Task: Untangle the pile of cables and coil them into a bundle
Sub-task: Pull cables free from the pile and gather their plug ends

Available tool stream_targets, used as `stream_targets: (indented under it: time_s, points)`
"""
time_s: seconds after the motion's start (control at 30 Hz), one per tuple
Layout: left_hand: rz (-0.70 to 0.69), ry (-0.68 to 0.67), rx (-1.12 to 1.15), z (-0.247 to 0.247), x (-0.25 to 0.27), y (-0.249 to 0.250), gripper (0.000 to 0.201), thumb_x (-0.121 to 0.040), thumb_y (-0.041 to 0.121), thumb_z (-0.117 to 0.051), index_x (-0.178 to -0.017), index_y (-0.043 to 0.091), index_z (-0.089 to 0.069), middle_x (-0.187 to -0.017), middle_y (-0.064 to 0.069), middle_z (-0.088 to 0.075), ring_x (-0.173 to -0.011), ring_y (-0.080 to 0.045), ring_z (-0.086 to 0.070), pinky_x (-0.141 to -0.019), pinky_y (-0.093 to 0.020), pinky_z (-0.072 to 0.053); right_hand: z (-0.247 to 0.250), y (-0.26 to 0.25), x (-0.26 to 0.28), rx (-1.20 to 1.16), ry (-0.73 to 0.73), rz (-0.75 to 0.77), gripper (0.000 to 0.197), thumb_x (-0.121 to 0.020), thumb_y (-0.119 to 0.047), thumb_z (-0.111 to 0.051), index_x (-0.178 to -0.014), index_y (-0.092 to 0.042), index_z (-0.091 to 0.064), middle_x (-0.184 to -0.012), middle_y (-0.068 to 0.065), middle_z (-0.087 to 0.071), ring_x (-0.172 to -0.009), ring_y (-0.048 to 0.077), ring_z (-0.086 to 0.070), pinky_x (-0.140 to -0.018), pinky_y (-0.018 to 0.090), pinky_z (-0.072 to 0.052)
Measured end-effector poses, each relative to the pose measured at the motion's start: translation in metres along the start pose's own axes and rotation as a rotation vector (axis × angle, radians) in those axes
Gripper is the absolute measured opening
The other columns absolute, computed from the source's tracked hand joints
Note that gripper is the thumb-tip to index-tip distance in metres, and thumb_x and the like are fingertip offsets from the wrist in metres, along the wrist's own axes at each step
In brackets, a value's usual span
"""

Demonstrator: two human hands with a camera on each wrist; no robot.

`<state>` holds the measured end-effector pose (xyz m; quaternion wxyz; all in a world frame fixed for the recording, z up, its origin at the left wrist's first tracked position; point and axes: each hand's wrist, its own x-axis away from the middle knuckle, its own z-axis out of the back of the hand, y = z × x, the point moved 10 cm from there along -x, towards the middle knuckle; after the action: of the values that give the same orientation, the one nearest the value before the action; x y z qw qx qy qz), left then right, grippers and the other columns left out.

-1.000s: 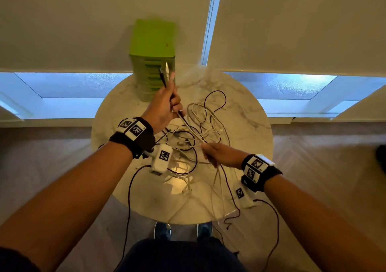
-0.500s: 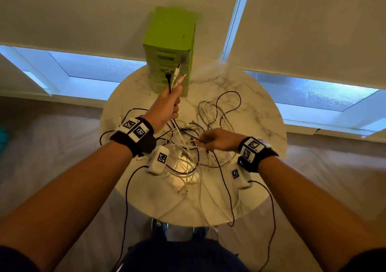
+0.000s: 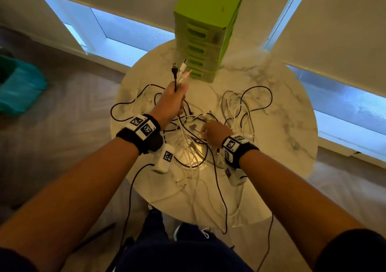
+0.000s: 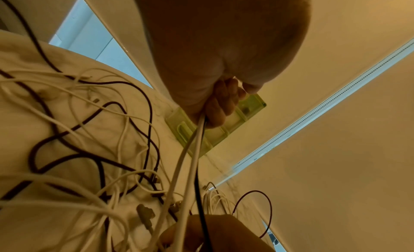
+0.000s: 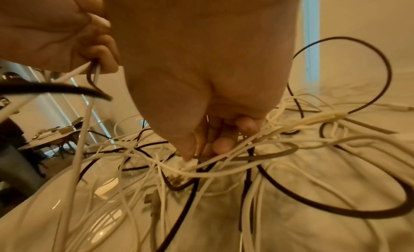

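Note:
A tangle of white and black cables (image 3: 234,113) (image 5: 224,170) lies across the round marble table (image 3: 288,125). My left hand (image 3: 173,102) (image 4: 215,107) is raised above the pile and grips a few cable ends in its fist; their plugs (image 3: 179,68) stick up above it, one black and two white. The held strands (image 4: 192,158) run down into the pile. My right hand (image 3: 211,130) (image 5: 215,146) is down in the middle of the tangle, fingers curled, pinching a white cable there.
A green drawer unit (image 3: 205,31) stands at the table's far edge, just beyond my left hand. Some cables hang over the near edge (image 3: 217,215) toward my legs. A teal object (image 3: 18,88) sits on the floor at the left.
My left hand has lifted the held plugs a little farther toward the green unit. My right hand has moved from the near side into the middle of the tangle.

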<state>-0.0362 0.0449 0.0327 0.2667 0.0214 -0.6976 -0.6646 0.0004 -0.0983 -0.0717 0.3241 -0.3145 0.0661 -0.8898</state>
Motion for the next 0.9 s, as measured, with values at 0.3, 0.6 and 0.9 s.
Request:
stream_targets:
  time_s: [0.3,0.6,0.9]
  points:
    - [0.043,0.128,0.023,0.010,0.000,-0.019,0.034,-0.102,0.041,-0.055,-0.120,0.012,-0.050,-0.069,0.007,-0.031,-0.058,-0.010,-0.032,-0.055,-0.031,-0.031,0.106,0.006,0.041,-0.595,0.577,0.213,0.015,-0.103,-0.020,-0.048,-0.110,-0.014,-0.060,-0.099,0.006,-0.062,-0.084,0.023,-0.062,-0.077,0.039,-0.055]
    - [-0.101,-0.031,-0.060,-0.042,0.015,0.027,0.047,-0.100,0.066,-0.043,-0.123,0.027,-0.056,-0.082,-0.006,-0.044,-0.058,-0.011,-0.038,-0.055,-0.033,-0.035,0.156,-0.030,0.086,-0.779,0.668,0.301,0.006,-0.099,-0.024,-0.062,-0.104,-0.022,-0.065,-0.093,-0.002,-0.070,-0.076,0.006,-0.069,-0.066,0.010,-0.050]
    - [-0.188,-0.110,-0.100,-0.039,0.022,0.047,0.034,-0.108,0.050,-0.036,-0.129,0.041,-0.061,-0.085,0.008,-0.044,-0.065,-0.008,-0.038,-0.059,-0.027,-0.038,0.124,-0.036,0.085,-0.851,0.589,0.192,0.018,-0.101,-0.029,-0.058,-0.100,-0.011,-0.061,-0.086,0.002,-0.072,-0.079,0.014,-0.070,-0.076,0.031,-0.057]
